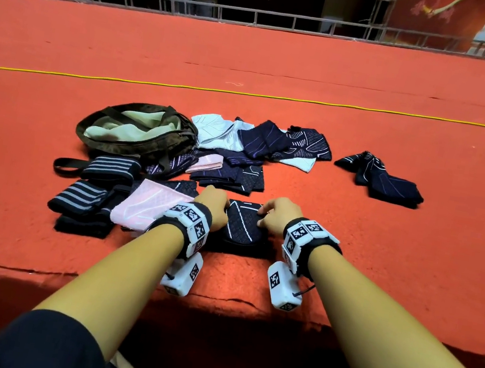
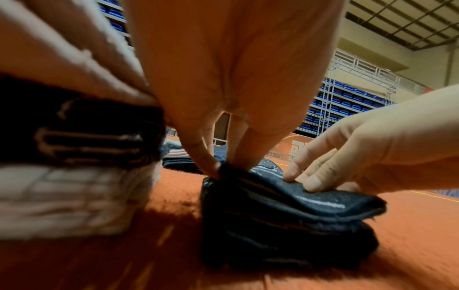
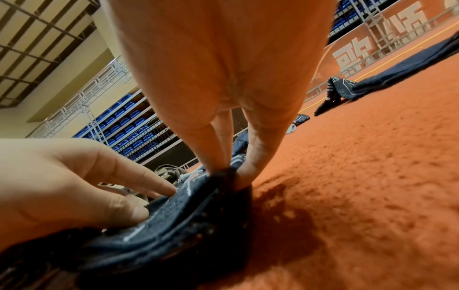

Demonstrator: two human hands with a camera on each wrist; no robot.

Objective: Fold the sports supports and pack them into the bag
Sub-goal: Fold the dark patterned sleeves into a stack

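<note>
step: folding | left hand [image 1: 212, 207] and right hand [image 1: 273, 220] pinch navy support [image 1: 242, 226] corners (aligning layers), lower centre | bag [image 1: 137, 129] open, upper left

left hand [image 1: 212, 207] fingertips hidden behind knuckles in head view; folded navy support [image 1: 243, 226] partly covered by both wrists; pink support [image 2: 62, 196] blurred in left wrist view

Left hand [image 1: 210, 207], right hand [image 1: 277, 219]: pinching.
</note>
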